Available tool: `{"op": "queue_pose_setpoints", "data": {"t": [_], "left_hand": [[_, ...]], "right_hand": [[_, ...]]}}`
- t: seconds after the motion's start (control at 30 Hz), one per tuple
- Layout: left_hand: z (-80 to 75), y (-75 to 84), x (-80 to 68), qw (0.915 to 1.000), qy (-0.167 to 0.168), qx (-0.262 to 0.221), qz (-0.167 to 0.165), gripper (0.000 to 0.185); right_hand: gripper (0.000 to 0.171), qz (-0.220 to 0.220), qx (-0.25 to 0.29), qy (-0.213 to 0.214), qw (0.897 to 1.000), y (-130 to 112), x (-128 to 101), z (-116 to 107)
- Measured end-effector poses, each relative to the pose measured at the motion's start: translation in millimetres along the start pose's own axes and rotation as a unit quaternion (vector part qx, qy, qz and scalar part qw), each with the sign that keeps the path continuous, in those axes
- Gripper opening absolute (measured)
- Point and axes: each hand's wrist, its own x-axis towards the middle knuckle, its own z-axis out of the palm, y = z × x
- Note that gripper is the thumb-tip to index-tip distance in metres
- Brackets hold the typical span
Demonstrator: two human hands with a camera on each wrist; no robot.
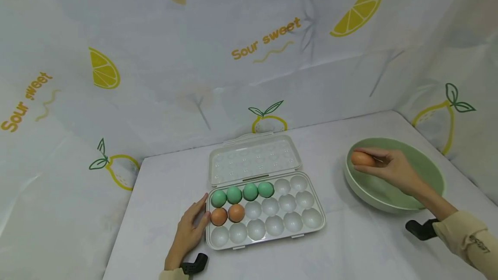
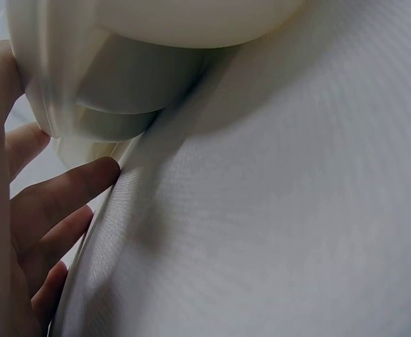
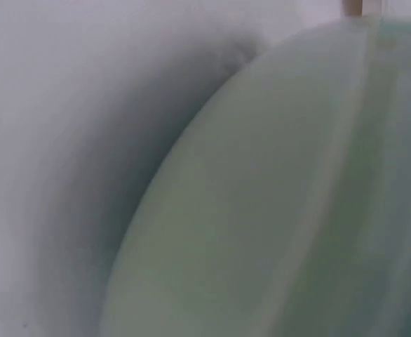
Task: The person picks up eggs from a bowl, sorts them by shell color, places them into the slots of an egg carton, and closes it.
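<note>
A white egg tray (image 1: 303, 228) with its lid (image 1: 254, 159) open lies mid-table. Its back row holds several green eggs (image 1: 242, 193); two brown eggs (image 1: 227, 215) sit in the middle row at the left. My left hand (image 1: 190, 228) rests flat against the tray's left end, fingers straight; the left wrist view shows those fingers (image 2: 65, 193) beside the tray's underside (image 2: 114, 105). My right hand (image 1: 383, 165) pinches a brown egg (image 1: 361, 159) over the left rim of a green bowl (image 1: 432, 172). The right wrist view shows only the bowl's wall (image 3: 275, 210), blurred.
The table (image 1: 350, 245) is covered in white cloth and backed by white sheets printed with lemons on three sides. Bare table lies between tray and bowl and in front of both.
</note>
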Motion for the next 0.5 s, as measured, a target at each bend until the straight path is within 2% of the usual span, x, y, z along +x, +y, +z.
{"op": "queue_pose_setpoints", "data": {"t": [0.1,0.23,0.33,0.5], "left_hand": [[-0.4,-0.5,-0.3,0.9999,-0.005,-0.005,-0.009,0.054],[-0.2,-1.2,-0.1,0.9999,-0.006,-0.010,-0.009,0.054],[0.5,-2.3,0.1,1.0000,-0.004,-0.008,-0.003,0.054],[0.0,-2.5,0.1,0.9999,-0.005,-0.012,-0.007,0.054]], "right_hand": [[0.050,-0.003,-0.011,-0.001,1.000,-7.6,2.4,5.0],[0.050,-0.034,-0.011,-0.005,0.999,-14.6,6.6,14.6],[0.050,-0.056,0.008,-0.009,0.998,-18.2,10.4,23.6],[0.050,-0.055,0.039,-0.022,0.997,-23.6,16.5,39.8]]}}
